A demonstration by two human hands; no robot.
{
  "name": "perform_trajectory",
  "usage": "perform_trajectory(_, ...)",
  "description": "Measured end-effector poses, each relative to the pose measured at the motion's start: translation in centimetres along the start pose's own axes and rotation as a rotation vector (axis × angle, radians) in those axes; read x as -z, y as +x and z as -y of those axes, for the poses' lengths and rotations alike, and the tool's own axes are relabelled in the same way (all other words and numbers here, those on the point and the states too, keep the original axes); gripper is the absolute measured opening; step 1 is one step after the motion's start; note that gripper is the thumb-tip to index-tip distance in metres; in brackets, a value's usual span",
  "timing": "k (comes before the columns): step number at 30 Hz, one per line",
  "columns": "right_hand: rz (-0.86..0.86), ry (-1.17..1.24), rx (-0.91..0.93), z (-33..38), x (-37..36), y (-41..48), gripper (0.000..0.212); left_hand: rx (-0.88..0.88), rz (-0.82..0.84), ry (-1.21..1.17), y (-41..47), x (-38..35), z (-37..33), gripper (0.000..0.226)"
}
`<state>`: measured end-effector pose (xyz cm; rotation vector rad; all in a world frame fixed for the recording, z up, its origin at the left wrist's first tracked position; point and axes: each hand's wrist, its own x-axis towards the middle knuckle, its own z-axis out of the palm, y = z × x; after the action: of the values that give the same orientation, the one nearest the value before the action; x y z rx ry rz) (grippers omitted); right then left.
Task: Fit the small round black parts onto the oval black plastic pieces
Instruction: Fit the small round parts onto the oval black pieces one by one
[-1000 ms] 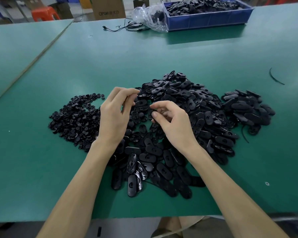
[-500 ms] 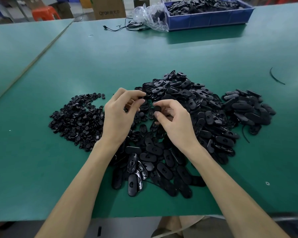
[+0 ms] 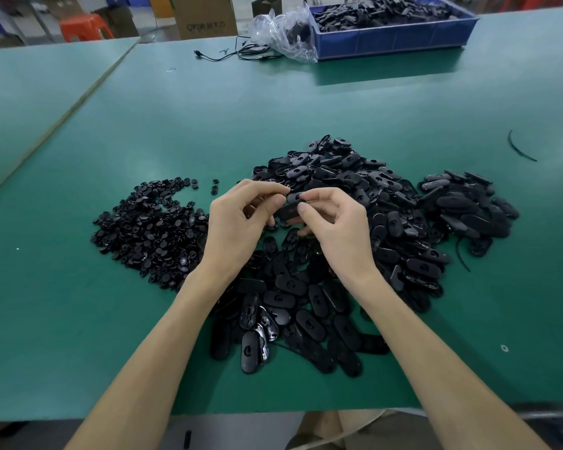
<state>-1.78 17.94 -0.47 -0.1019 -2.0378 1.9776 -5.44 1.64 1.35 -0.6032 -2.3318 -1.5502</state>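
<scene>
Two hands are meeting just above the big pile of oval pieces [image 3: 387,222] on the green table [image 3: 208,125]. The left hand [image 3: 238,222] and right hand [image 3: 338,222] are both pinching one oval piece [image 3: 288,211] between thumb and fingertips. Its long axis is slanting from near-left to far-right, and whether a round part is sitting on it cannot be told; the heap of round parts [image 3: 150,228] is lying to the left.

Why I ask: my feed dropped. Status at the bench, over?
Left hand and right hand both pinch one oval piece over the pile. Fitted or not, can't tell. Nothing blocking.
</scene>
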Motion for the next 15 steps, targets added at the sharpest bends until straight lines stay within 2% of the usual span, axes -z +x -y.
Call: perform_trajectory(15, -0.023, 0.07, -0.018, -0.12, -0.03, 0.08, 0.009, 0.022, -0.021, -0.013, -0.09, -0.05, 0.06, 0.019)
